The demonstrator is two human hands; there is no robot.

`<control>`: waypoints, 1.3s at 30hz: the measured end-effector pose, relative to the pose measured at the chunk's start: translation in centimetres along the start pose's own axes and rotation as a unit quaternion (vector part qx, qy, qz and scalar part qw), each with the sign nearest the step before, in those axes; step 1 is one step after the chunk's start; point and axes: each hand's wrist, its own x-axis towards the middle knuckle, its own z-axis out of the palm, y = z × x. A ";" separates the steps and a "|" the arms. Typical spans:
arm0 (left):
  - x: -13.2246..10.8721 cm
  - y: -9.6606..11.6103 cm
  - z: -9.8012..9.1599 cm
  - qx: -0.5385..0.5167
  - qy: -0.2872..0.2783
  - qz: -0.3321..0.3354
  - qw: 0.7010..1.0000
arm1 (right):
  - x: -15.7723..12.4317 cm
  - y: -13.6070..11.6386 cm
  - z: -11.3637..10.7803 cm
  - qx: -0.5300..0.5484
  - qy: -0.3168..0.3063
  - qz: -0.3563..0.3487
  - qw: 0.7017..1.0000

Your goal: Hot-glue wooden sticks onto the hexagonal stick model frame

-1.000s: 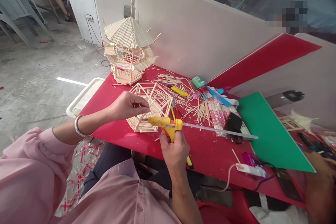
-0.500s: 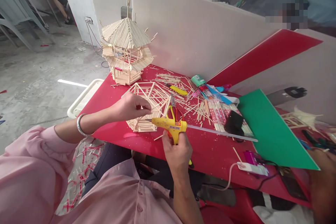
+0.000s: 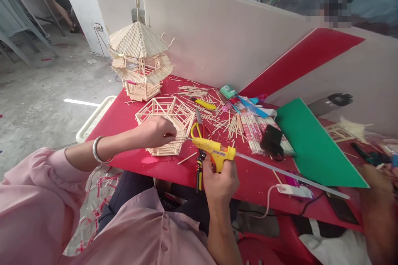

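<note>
My right hand [image 3: 221, 180] is wrapped around the handle of a yellow hot glue gun [image 3: 211, 149], a long clear glue stick [image 3: 289, 174] trailing from its back. The gun's nozzle points left at my left hand [image 3: 160, 131], whose fingers are pinched together on a thin wooden stick [image 3: 180, 138], mostly hidden by the fingers. Both hands are above the red table [image 3: 124, 149]. Behind and below my left hand lies an open six-sided frame of wooden sticks [image 3: 168, 105]. Scissors [image 3: 196, 126] and pliers [image 3: 199, 169] lie beside the gun.
A pagoda-like stick model [image 3: 141, 60] stands at the back left. Loose sticks [image 3: 194, 90], a yellow cutter [image 3: 205, 104], packed sticks [image 3: 251, 128] and a black adapter [image 3: 271, 138] lie right of the frame. A green board [image 3: 320, 145] and another person's arm [image 3: 377, 203] are farther right.
The glue gun has moved right and turned slightly, its nozzle now at the stick in my left fingers. My left hand has turned knuckles-up. The view has shifted a little, and the pliers show more.
</note>
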 end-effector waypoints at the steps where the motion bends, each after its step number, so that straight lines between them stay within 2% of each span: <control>1: 0.0 0.0 -0.1 -0.002 -0.003 -0.001 1.000 | 0.0 0.0 0.0 -0.001 0.003 -0.002 1.000; 16: 0.0 0.1 -0.1 -0.014 0.000 0.010 1.000 | -0.2 0.1 0.1 -0.010 0.010 -0.004 1.000; 27: 0.0 0.0 0.2 0.021 -0.008 -0.011 1.000 | -0.1 0.2 0.2 -0.002 0.004 -0.008 1.000; 39: -0.1 0.0 0.1 0.005 -0.008 -0.014 1.000 | 0.0 0.3 0.1 -0.003 0.004 -0.006 1.000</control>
